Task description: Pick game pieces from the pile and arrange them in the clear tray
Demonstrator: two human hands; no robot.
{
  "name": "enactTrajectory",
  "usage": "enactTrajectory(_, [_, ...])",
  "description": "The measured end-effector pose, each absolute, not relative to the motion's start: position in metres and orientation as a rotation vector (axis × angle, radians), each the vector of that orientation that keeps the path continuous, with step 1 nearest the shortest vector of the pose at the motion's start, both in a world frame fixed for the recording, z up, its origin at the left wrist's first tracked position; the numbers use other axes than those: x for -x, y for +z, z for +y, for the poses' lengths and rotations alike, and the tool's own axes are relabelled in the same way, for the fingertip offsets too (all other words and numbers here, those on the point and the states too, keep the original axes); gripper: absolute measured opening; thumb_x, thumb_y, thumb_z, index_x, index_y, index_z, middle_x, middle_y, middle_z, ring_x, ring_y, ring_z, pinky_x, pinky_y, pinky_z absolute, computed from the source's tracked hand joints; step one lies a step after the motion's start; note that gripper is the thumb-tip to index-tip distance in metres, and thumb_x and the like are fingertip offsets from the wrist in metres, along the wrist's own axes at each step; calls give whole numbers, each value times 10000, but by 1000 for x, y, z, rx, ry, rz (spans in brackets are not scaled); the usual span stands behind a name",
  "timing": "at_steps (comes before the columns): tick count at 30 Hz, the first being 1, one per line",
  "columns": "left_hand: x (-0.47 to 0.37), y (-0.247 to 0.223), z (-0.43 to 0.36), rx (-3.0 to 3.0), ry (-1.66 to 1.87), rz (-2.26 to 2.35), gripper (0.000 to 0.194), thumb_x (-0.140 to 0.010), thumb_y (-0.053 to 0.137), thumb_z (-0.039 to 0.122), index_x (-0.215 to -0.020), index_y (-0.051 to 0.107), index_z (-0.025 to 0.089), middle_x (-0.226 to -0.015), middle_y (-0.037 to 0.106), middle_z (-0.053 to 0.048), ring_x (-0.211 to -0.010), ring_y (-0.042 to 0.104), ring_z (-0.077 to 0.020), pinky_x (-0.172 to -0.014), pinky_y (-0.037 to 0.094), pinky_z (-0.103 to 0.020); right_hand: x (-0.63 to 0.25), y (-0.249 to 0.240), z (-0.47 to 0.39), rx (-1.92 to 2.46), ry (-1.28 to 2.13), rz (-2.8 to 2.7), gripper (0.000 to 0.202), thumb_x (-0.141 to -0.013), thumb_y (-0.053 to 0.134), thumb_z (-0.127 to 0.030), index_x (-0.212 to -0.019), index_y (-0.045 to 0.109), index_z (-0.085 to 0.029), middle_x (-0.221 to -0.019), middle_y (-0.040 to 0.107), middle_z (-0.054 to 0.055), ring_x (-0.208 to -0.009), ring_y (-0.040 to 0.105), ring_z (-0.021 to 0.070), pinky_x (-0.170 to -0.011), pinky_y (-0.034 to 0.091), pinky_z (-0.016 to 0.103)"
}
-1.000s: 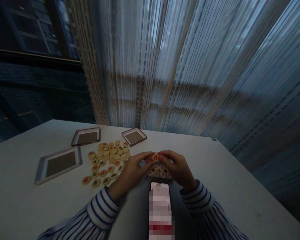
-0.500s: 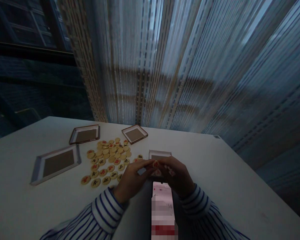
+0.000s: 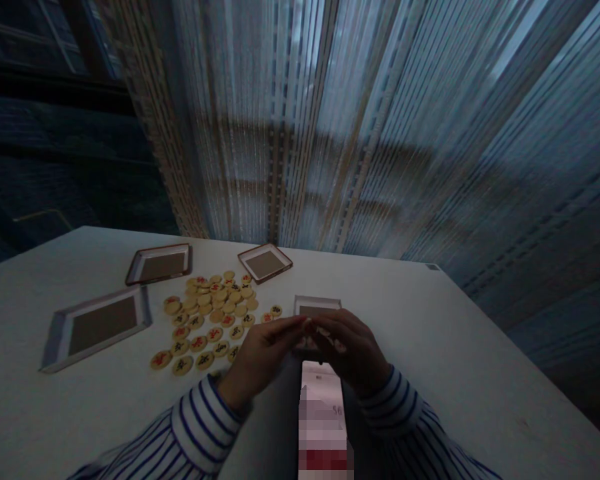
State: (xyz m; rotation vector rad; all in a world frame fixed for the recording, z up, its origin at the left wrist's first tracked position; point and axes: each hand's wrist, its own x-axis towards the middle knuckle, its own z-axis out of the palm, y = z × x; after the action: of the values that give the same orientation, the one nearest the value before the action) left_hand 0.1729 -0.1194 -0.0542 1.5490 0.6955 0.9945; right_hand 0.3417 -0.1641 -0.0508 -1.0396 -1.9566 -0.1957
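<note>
Game piece is pinched between the fingertips of the left hand and right hand, held together by a partly hidden small tray. Loose pieces are spread leftward; near the far edge of the table, brown-rimmed trays are set.

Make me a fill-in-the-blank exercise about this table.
The left hand and right hand emerge from white sleeves with ____ stripes.
The loose round pieces lie to the ____ of the phone.
Some of their characters are red, others ____.
Counting the one the hands partly hide, ____ trays are in view.

Missing words: blue; left; black; four.
</note>
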Motion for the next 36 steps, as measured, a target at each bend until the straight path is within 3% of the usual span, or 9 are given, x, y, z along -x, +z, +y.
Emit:
enactTrajectory(20, [-177, -64, -119, -1394, 1016, 661, 180, -712, 631, 246, -853, 685, 149, -818, 726, -55, -761, 664, -176, -711, 532, -278, -339, -48, -164, 1036, -284, -2017, 241, -773, 606, -159, -1008, 553, -178, -873, 641, 66, -767, 582, 153, -648, 507, 292])
enactTrajectory(36, [-174, -67, -118, -1661, 1030, 839, 192, -773, 563, 272, -877, 671, 152, -856, 710, -58, -778, 648, -167, -716, 513, -272, -352, -42, -163, 1137, -349, -1990, 188, -782, 552, -159, -967, 539, -192, -832, 638, 75, -744, 588, 173, -633, 515, 311])
